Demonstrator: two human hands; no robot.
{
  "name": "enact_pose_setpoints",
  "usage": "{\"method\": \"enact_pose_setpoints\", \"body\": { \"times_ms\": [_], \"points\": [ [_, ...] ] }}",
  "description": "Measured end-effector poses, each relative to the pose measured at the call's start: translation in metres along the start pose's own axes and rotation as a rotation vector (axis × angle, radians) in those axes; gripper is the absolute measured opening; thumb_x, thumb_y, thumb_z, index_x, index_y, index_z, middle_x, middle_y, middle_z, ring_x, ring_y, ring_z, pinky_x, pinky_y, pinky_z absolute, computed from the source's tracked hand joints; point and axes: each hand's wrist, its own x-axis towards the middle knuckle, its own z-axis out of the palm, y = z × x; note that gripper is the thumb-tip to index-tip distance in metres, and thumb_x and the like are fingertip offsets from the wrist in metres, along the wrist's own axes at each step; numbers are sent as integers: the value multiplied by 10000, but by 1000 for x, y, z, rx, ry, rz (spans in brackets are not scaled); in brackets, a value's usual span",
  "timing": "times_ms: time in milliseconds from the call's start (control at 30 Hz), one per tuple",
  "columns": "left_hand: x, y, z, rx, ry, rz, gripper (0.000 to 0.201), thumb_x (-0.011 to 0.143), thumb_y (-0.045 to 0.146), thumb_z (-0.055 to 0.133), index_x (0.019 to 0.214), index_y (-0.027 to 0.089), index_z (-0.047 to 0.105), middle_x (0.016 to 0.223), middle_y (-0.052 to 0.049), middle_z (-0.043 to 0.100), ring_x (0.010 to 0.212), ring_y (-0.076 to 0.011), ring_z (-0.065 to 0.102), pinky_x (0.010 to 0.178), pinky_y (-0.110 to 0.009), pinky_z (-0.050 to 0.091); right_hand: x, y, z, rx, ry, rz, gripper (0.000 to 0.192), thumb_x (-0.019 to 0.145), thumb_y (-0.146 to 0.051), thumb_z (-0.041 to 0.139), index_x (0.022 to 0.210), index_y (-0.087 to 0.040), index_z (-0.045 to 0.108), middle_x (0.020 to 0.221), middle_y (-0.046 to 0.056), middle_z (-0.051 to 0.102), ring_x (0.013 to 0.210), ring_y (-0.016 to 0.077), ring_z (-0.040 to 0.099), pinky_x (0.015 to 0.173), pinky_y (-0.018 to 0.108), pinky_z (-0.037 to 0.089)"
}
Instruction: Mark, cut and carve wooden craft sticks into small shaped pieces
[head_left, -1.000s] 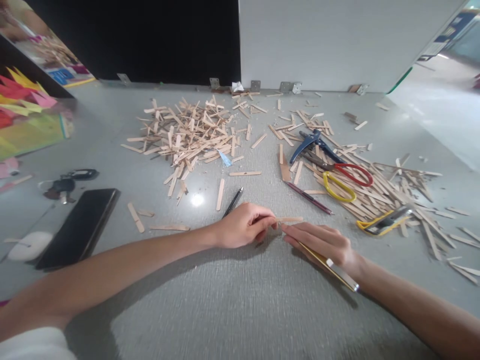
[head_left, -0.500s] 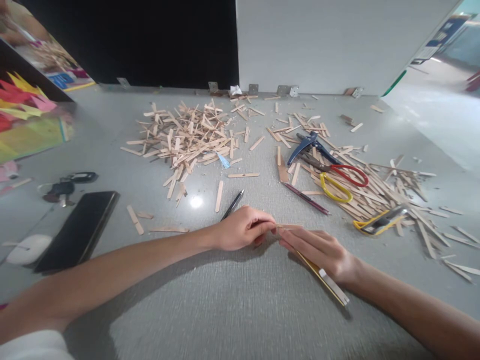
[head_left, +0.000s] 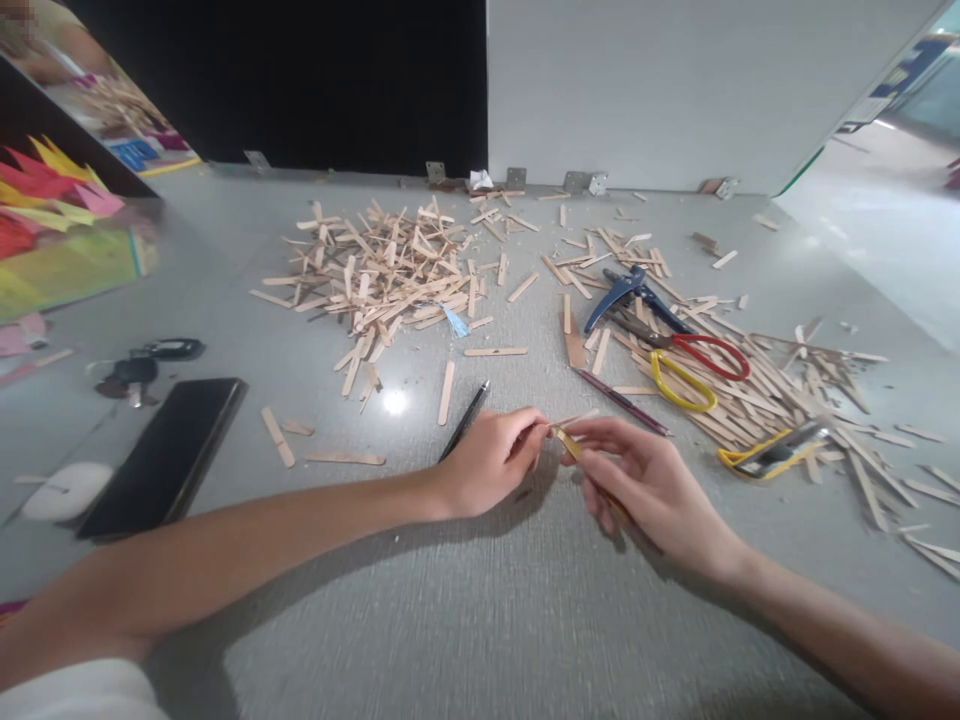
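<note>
While pinched between thumb and fingertips of the left hand, just above the near middle of the grey table, treat the wooden stick as very light, thin and stiff along its length, yet likely to snap or split along the grain if bent. Grip flat faces rather than edges, close to the end, as shown; expect dry wood to give fair friction and little slip. Note the right hand curled shut around a yellow-handled tool, its tip brought up against the stick, so that both hands meet at one spot. Handle that tool by its body only; read it as rigid and possibly sharp. Cannot tell whether the right fingertips also clamp the stick or merely touch it. Cannot make out a blade, since most of the tool lies hidden inside the palm. Regard the stick's left end as covered by the left fingers. Disregard the black pen just beyond the left hand, the far heap of offcuts and the scissors at right.
</note>
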Motion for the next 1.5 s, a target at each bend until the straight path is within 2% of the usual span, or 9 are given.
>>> {"method": "enact_pose_setpoints", "body": {
  "times_ms": [100,233,400,600,767,967,1200,1500],
  "points": [
    [0,-2,2,24,3,20,335,1103,323,447,908,171,672,594,43,606,500,-100,536,563,-221,397,1,0,5,35,73,65,411,881,-505,831,1102,-198,671,743,-27,694,392,74,528,312,175,413],
    [0,-6,4,18,-34,57,332,1107,300,413,1101,146,707,599,33,635,498,-113,575,554,-220,415,2,-3,8,26,85,126,439,847,-552,837,1049,-192,685,676,-35,669,395,70,502,317,173,386],
    [-3,-7,8,162,54,98,351,1093,291,398,862,178,637,577,42,562,471,-103,495,525,-232,353,4,-8,9,73,80,221,473,809,-537,855,1073,-171,716,624,-45,647,354,58,439,300,188,326],
    [-3,-9,10,185,66,96,360,1080,309,406,743,218,494,574,41,557,486,-107,499,557,-243,362,6,-6,10,108,89,199,483,791,-534,848,1065,-166,700,659,-30,681,368,57,466,312,184,345],
    [-1,-8,7,161,91,107,364,1060,297,437,711,216,496,549,49,531,463,-96,455,525,-234,323,7,-4,11,93,79,198,482,804,-532,833,1081,-162,695,617,-46,661,341,55,439,311,190,344],
    [-1,-3,6,-18,85,-20,402,1069,313,439,694,207,536,530,37,571,421,-85,481,461,-200,325,6,4,14,42,111,106,453,849,-530,799,1106,-169,703,579,-58,626,368,73,465,332,188,374],
    [1,-2,5,-332,26,-172,364,1070,404,476,801,185,586,562,44,584,346,-66,448,361,-179,313,5,15,16,-61,132,14,404,917,-502,750,1157,-176,736,552,-56,590,405,98,488,343,194,396],
    [3,2,1,-536,-33,-207,379,1055,460,552,828,162,609,612,35,614,348,-38,458,350,-157,303,4,16,18,-193,176,-202,242,981,-328,673,1148,-171,750,597,-50,590,459,100,533,400,205,422]
  ]
}}
